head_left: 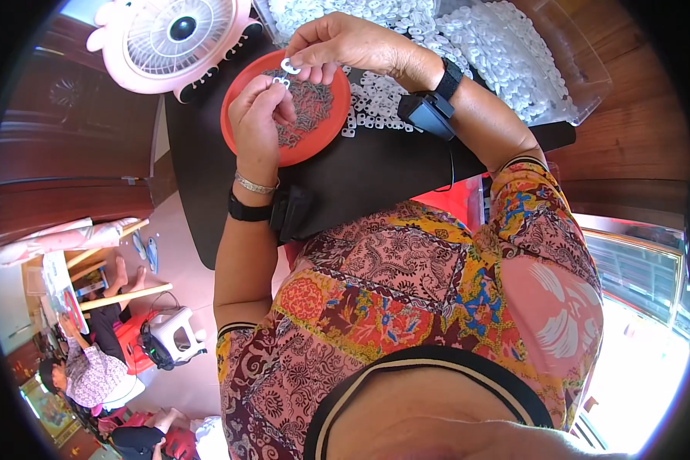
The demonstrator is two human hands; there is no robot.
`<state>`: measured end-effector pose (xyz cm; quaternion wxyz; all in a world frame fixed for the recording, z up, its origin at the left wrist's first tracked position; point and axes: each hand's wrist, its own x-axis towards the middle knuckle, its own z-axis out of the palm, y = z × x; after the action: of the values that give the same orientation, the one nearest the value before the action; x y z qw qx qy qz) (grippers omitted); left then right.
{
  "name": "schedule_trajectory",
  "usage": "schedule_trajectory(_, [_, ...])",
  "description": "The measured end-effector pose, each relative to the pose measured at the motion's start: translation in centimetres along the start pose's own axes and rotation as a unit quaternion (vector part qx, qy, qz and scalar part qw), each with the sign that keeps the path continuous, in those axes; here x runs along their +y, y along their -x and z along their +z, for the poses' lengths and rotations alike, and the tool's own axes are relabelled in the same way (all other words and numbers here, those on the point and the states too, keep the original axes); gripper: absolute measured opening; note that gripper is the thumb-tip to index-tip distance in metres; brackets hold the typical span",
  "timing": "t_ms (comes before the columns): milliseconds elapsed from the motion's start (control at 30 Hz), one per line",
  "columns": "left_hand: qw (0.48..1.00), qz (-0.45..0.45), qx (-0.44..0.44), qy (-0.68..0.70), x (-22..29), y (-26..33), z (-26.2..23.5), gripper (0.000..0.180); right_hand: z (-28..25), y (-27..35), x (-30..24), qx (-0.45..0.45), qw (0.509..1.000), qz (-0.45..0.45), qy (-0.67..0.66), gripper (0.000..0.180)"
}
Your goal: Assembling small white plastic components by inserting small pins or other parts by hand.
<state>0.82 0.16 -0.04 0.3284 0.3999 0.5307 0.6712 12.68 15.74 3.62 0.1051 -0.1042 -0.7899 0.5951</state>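
The right hand [337, 46] is pinching a small white plastic ring [290, 66] between its fingertips, above the far rim of a round red plate [326, 130]. The left hand [257, 115] is closing loosely, fingertips meeting the ring from below; whether it grips anything is unclear. The plate is holding a heap of small dark metal pieces [310, 103] and sitting at the left edge of a dark table [360, 184]. More white rings [376, 96] are lying scattered just beside it, leaving the near edge bare. A pink fan [178, 38] is standing at the far left corner.
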Motion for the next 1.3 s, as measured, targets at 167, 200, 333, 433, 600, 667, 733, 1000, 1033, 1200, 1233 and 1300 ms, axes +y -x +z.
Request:
schedule_trajectory(167, [1.0,-0.012,0.0,0.0,-0.1,-0.1,-0.1,0.018,-0.1,0.2,-0.4,-0.008,1.0,0.0,0.007,0.024])
schedule_trajectory(200, [1.0,-0.012,0.0,0.0,-0.1,-0.1,-0.1,0.018,-0.1,0.2,-0.4,-0.008,1.0,0.0,0.006,0.024])
schedule_trajectory(333, [1.0,-0.008,0.0,-0.001,-0.1,0.0,0.0,0.018,0.0,0.1,-0.3,-0.003,1.0,0.006,0.009,0.023])
schedule_trajectory(433, [1.0,-0.01,-0.001,0.0,-0.1,-0.1,0.0,0.018,0.1,0.1,-0.3,0.002,1.0,0.006,0.012,0.022])
schedule_trajectory(600, [1.0,-0.019,0.005,0.011,0.0,0.0,0.1,0.018,0.3,0.2,-0.5,0.005,0.999,0.002,0.032,0.022])
schedule_trajectory(667, [1.0,0.006,-0.013,-0.02,0.0,0.0,0.0,0.017,0.4,0.3,-0.6,-0.009,0.997,-0.008,0.07,0.023])
schedule_trajectory(733, [1.0,0.008,-0.019,-0.021,-0.1,-0.1,0.0,0.017,0.4,0.2,-0.5,-0.01,0.997,-0.009,0.074,0.023])
schedule_trajectory(1000, [1.0,-0.004,-0.011,-0.015,-0.4,-0.1,0.0,0.017,1.0,0.0,0.0,0.005,0.998,-0.041,0.049,0.02])
schedule_trajectory(1033, [1.0,-0.004,-0.002,-0.014,-0.4,-0.1,0.0,0.017,1.3,0.1,-0.2,0.018,0.998,-0.041,0.044,0.019])
schedule_trajectory(1200, [1.0,0.01,0.018,-0.002,-0.7,0.0,0.2,0.018,2.3,0.5,-0.1,0.06,0.964,-0.164,0.203,0.023])
schedule_trajectory(1233, [0.999,0.009,0.028,0.013,-0.7,0.0,0.2,0.018,2.4,0.4,-0.1,0.058,0.963,-0.166,0.203,0.023])
schedule_trajectory(1300, [0.999,0.008,0.038,0.028,-0.6,0.1,0.2,0.019,2.6,0.4,0.1,0.09,0.932,-0.241,0.257,0.023])
